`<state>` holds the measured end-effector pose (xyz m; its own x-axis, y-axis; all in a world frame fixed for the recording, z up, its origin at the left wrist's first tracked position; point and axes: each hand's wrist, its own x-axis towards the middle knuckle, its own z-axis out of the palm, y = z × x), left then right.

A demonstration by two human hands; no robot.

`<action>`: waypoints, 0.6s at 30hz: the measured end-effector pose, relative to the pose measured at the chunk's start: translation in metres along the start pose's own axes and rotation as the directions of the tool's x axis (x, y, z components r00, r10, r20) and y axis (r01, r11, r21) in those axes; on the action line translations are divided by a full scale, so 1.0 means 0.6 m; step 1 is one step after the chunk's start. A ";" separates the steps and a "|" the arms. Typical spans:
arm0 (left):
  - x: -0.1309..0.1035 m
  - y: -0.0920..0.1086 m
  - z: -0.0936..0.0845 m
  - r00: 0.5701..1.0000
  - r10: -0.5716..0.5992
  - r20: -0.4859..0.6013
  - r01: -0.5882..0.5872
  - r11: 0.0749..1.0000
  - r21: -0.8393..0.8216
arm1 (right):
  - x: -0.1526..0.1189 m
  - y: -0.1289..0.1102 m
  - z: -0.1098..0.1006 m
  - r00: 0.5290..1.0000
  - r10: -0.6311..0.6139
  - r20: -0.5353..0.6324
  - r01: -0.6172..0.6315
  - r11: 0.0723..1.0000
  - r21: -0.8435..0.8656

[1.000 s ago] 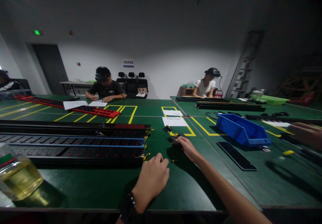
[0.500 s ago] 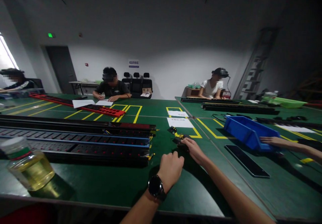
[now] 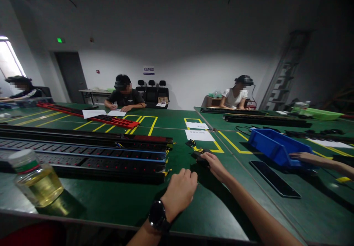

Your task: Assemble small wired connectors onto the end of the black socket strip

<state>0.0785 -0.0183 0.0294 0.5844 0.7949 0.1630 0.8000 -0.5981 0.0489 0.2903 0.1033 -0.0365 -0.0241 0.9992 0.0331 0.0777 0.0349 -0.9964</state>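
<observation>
My right hand [image 3: 215, 166] pinches a small flat black piece [image 3: 203, 158] just above the green table. Close beyond it lies a small black part with yellow on it [image 3: 191, 143]. Nearer to me and to the left, my left hand [image 3: 181, 190], with a black watch on its wrist, has its fingers curled closed; whatever they may hold is hidden. Left of both hands, long black strips with red dots and blue edges [image 3: 132, 157] lie side by side, short yellow wire ends [image 3: 168, 171] poking out at their right ends.
A bottle of yellow liquid [image 3: 41, 183] stands at the front left. To the right are a phone [image 3: 273, 179] and a blue bin [image 3: 276, 148], with another person's hand [image 3: 301, 157] at it. White paper sheets [image 3: 199, 135] lie ahead. Several people sit around the table.
My left hand has moved left and slightly toward me, away from my right hand. My right hand keeps its pinch on the black piece. The whole view has shifted slightly.
</observation>
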 end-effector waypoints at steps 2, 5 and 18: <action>-0.008 -0.023 -0.024 0.999 -0.033 -0.029 0.031 0.998 -0.048 | 0.001 0.002 0.000 1.000 0.015 -0.013 -0.014 0.999 0.048; -0.017 -0.076 -0.051 0.992 -0.084 -0.090 0.069 0.986 -0.154 | 0.002 0.002 0.001 0.999 0.029 -0.016 -0.027 0.996 0.087; -0.016 -0.183 -0.062 0.968 -0.252 -0.010 0.247 0.953 -0.177 | 0.003 -0.003 0.000 0.999 0.040 0.009 -0.041 0.994 0.106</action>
<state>-0.0202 0.0362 0.0591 0.3621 0.9191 0.1551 0.8822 -0.3916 0.2613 0.2903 0.1051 -0.0347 -0.0304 0.9995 -0.0075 -0.0272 -0.0083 -0.9996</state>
